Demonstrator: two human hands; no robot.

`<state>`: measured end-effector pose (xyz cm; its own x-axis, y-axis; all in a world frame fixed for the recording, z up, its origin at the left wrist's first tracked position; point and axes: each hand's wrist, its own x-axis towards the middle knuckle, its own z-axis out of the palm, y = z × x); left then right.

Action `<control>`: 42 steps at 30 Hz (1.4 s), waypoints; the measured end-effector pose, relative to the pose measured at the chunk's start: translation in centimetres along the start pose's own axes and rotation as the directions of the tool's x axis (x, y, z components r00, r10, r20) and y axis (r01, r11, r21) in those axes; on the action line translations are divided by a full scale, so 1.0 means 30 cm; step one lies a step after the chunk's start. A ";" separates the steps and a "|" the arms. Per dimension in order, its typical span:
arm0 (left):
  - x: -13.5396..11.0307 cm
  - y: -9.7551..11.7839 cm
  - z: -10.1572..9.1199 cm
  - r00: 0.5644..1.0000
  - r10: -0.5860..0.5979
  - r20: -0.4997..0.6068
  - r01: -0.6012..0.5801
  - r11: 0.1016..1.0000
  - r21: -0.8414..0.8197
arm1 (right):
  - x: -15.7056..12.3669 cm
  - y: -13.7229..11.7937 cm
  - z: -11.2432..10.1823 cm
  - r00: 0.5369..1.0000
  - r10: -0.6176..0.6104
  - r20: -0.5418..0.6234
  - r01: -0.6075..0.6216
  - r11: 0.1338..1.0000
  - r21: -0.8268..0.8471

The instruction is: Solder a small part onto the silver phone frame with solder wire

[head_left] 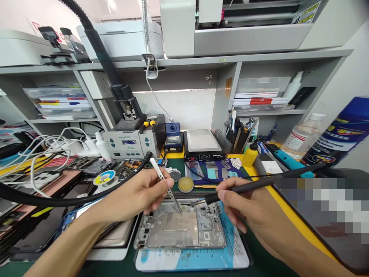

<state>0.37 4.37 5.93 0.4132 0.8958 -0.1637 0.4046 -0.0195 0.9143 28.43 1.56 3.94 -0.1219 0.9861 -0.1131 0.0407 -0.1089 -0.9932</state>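
Observation:
An opened phone frame (178, 229) with bare metal and circuit parts lies on a blue-and-white pad (190, 259) in front of me. My left hand (141, 194) pinches white-handled tweezers (165, 184), whose tips touch the frame's upper middle. My right hand (245, 207) grips a black soldering iron (259, 184) like a pen. The iron's tip points left and meets the frame close to the tweezer tips.
A soldering station (129, 144), a blue device (173, 138) and a hot plate (203, 146) stand behind. A flux tin (185, 184), solder spool (104, 179), yellow bottle (250, 154) and spray can (340, 134) surround the work. Phone parts and cables pile at left.

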 end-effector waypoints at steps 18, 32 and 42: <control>0.032 0.062 0.032 0.990 0.086 -0.109 -0.060 0.975 0.216 | -0.015 -0.004 0.037 0.998 -0.064 0.006 0.064 0.997 -0.031; 0.031 0.047 0.039 0.976 0.167 -0.137 -0.123 0.951 0.284 | -0.009 -0.013 0.047 1.000 0.006 -0.004 -0.007 0.998 -0.067; 0.031 0.047 0.049 0.974 0.173 -0.145 -0.131 0.956 0.263 | -0.013 -0.020 0.046 1.000 -0.027 -0.014 0.026 0.997 -0.071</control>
<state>2.54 4.51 6.52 0.3543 0.9337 0.0525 0.5473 -0.2526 0.7979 27.07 1.08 4.53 -0.1092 0.9903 -0.0862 0.1080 -0.0744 -0.9914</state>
